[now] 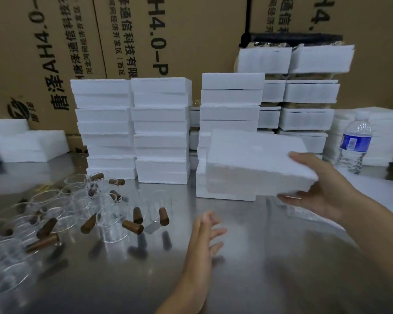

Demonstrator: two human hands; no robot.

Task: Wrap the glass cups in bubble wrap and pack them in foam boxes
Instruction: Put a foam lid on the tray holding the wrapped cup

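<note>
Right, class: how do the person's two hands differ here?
The right hand grips the end of a tilted foam box, thumb on top and fingers beneath; the left hand holds nothing. The right hand's fingers curl round the box; the left hand's are straight and spread. The left hand lies nearer the glass cups; the right hand nearer the water bottle. Both are bare and reach forward over the metal table.

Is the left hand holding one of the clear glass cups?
No, the left hand is open and empty over the metal table, apart from the clear glass cups.
</note>
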